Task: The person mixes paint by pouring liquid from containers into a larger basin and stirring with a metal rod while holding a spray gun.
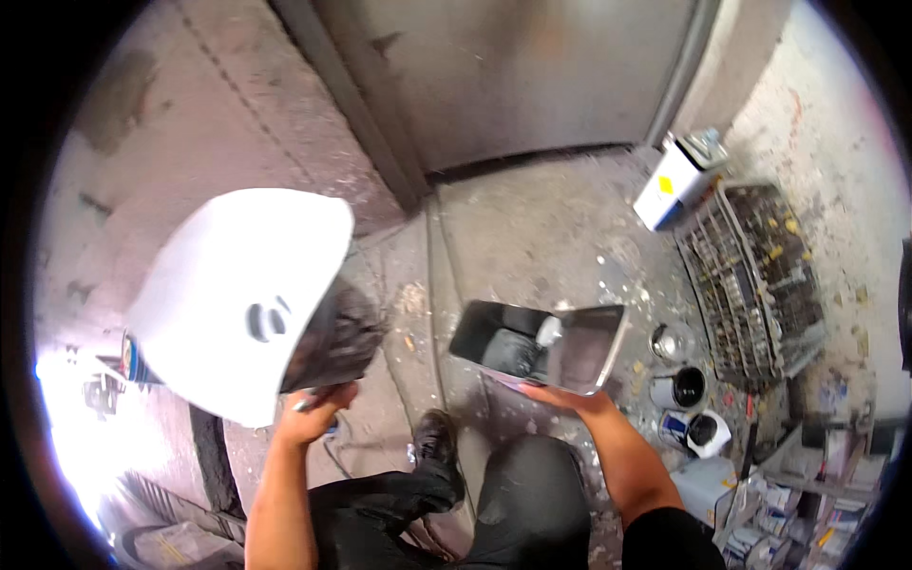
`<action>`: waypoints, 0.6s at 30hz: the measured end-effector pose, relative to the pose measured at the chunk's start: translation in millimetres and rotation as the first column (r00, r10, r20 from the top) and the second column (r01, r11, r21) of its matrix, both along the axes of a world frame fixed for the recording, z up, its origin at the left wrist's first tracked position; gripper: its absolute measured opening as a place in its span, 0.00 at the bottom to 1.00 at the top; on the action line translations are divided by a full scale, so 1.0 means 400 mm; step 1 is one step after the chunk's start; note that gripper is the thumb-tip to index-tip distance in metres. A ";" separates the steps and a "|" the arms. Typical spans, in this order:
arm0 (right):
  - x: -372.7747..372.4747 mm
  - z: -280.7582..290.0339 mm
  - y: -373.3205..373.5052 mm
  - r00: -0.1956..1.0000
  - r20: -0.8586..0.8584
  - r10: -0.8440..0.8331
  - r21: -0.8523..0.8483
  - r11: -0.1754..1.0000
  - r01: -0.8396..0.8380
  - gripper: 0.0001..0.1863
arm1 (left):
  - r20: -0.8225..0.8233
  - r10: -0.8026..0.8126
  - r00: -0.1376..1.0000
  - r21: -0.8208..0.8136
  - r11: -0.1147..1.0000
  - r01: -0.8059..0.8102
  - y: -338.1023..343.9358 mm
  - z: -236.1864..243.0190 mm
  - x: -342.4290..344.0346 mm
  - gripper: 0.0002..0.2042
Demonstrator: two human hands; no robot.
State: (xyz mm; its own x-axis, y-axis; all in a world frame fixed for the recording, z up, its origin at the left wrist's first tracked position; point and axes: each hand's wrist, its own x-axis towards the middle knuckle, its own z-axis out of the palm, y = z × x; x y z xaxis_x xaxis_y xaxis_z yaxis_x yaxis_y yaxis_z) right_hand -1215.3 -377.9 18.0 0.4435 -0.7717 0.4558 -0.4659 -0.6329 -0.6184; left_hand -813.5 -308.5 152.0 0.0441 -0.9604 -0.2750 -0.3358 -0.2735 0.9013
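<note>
My left hand (318, 413) is closed at the lower edge of a large white curved piece (237, 294), which bears a small dark oval mark. A dark brown part joins its right side. Something small and pale shows between my fingers; its kind is unclear. On the right, my right hand (560, 394) grips the lower edge of a rectangular metal tin (494, 356) from beneath. The tin is tilted, and its flap-like lid (589, 347) stands out to the right. Dark grey, bag-like material (513, 351) and a whitish lump (549, 331) lie inside.
Ahead is a grey metal door (522, 85). A white rectangular can (670, 180) stands at the far right, beside a dirty crate (731, 285). Several paint-stained cans (676, 388) sit nearer, with a cluttered shelf (798, 494) at lower right. A cable (437, 313) crosses the stained floor.
</note>
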 end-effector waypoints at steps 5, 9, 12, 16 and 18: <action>0.032 0.022 0.069 0.954 -0.146 -0.262 0.518 0.802 0.299 0.42 | -0.149 -0.010 0.989 -0.115 0.993 -0.008 -0.024 -0.029 -0.045 0.09; 0.011 0.198 0.095 0.819 -0.056 -0.571 0.533 0.677 0.508 0.43 | -0.139 0.033 0.990 -0.170 0.984 -0.057 -0.071 -0.032 -0.134 0.09; -0.058 0.321 0.101 0.782 0.008 -0.623 0.423 0.711 0.562 0.43 | -0.128 0.017 0.992 -0.157 0.987 -0.037 -0.106 -0.023 -0.203 0.09; -0.121 0.520 0.115 0.799 0.110 -0.591 0.228 0.797 0.559 0.43 | -0.151 0.003 0.989 -0.175 0.984 -0.030 -0.129 -0.083 -0.259 0.08; -0.172 0.602 0.116 0.819 0.183 -0.544 0.171 0.838 0.519 0.41 | -0.144 -0.014 0.989 -0.148 0.989 -0.008 -0.141 -0.102 -0.294 0.08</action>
